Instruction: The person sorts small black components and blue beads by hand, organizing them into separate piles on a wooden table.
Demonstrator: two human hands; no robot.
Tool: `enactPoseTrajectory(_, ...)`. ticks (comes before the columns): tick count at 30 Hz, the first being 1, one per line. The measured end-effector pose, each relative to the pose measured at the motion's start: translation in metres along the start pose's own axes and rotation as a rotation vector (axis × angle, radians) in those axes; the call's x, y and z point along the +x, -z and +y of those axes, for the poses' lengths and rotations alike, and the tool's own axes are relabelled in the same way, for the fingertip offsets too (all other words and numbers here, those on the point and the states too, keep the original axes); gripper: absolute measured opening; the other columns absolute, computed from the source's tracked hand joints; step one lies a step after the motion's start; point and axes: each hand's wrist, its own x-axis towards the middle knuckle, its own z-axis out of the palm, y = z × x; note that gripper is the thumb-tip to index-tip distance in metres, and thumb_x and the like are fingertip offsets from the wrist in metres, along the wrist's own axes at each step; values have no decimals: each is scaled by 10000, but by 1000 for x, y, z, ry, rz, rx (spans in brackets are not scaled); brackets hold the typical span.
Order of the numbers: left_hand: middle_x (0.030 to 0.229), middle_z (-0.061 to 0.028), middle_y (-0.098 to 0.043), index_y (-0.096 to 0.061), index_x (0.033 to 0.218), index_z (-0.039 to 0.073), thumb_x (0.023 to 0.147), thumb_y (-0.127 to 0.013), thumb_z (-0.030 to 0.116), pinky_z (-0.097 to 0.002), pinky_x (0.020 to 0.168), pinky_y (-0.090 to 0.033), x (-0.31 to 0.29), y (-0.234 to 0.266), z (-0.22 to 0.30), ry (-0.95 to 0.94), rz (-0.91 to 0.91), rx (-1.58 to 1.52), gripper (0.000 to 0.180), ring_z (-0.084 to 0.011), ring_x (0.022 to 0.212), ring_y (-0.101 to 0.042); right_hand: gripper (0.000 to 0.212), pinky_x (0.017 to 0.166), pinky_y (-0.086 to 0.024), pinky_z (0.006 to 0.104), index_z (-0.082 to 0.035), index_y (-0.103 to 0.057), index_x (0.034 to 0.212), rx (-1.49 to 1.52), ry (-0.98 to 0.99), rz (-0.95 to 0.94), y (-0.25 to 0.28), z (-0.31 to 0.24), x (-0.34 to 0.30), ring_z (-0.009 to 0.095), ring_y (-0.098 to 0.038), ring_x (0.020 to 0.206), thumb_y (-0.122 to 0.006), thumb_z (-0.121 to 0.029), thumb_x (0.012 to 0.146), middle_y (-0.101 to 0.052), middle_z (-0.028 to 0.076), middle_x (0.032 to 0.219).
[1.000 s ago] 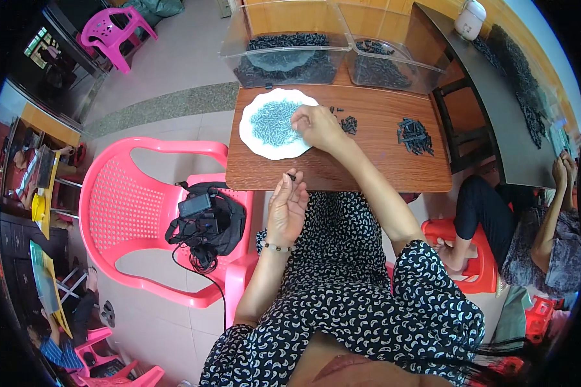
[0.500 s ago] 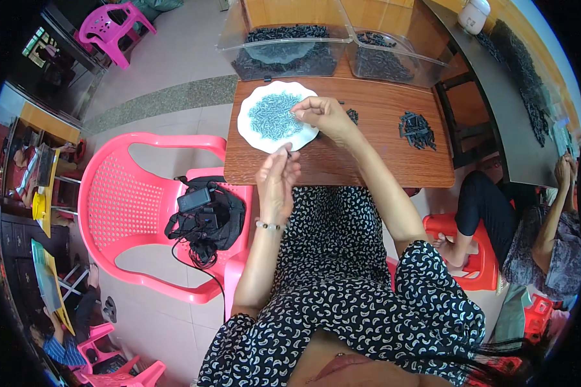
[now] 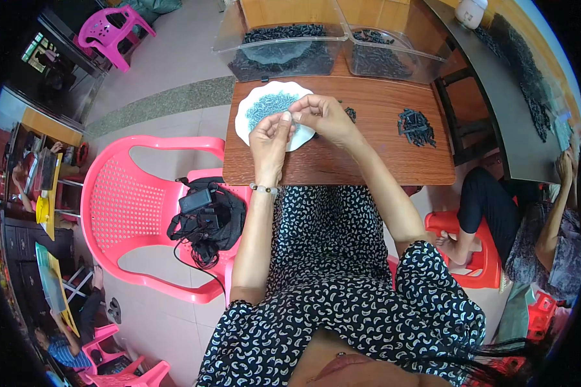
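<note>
Over the white scalloped plate point(image 3: 243, 132), my two hands meet fingertip to fingertip. The plate carries a heap of small pale-blue and clear pieces point(image 3: 265, 106). My left hand point(image 3: 271, 138), with a beaded bracelet at the wrist, is closed in a pinch; a small dark piece showed at its fingertips a moment before, and the fingers now mostly hide it. My right hand point(image 3: 326, 119) pinches at the same spot, and what lies between its fingers is too small to make out. To the right, a pile of short black tubes point(image 3: 416, 128) lies on the wooden table point(image 3: 381, 164).
A smaller black pile point(image 3: 350, 114) sits beside my right hand. Clear bins point(image 3: 284, 61) of black pieces stand at the table's far edge. A pink chair point(image 3: 132, 206) with a black bag point(image 3: 213, 213) is at left. Another person point(image 3: 539, 248) sits at right by a dark table point(image 3: 497, 97).
My left hand has risen from the plate's near edge to meet the right hand's fingertips. The right hand has stayed nearly in place, still pinching.
</note>
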Motion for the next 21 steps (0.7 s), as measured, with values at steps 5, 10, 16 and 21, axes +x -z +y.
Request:
enactPoseTrajectory(5, 769, -8, -651, -641, 960, 11, 917, -641, 167, -175, 592, -450, 2, 4, -7, 10, -33, -24, 162, -48, 660, -574, 209, 686, -486, 208, 19, -619, 1046, -176, 24, -41, 2, 2, 1, 58, -615, 772, -639, -116, 887, -672, 31, 858)
enactPoseTrajectory(10, 765, -7, -645, -639, 962, 27, 919, -636, 166, -176, 585, -448, 6, 2, -13, 52, 21, -208, 146, -46, 639, -558, 217, 675, -473, 208, 25, -633, 1027, -145, 6, 55, -4, 3, 2, 50, -596, 761, -637, -150, 899, -674, 29, 845)
enactPoseTrajectory(16, 760, -12, -640, -634, 966, 27, 924, -627, 168, -173, 581, -441, 5, 0, -11, 52, 79, -289, 147, -44, 633, -544, 188, 662, -477, 214, 23, -660, 952, -131, 22, 17, -10, 6, 1, 56, -599, 742, -633, -158, 909, -677, 26, 823)
enactPoseTrajectory(21, 736, 4, -631, -640, 921, 42, 932, -620, 192, -185, 594, -447, 6, -2, -12, -53, 88, -159, 152, -42, 633, -546, 172, 656, -479, 216, 23, -663, 919, -159, 53, 66, -10, 11, 3, 60, -601, 735, -633, -146, 904, -677, 26, 813)
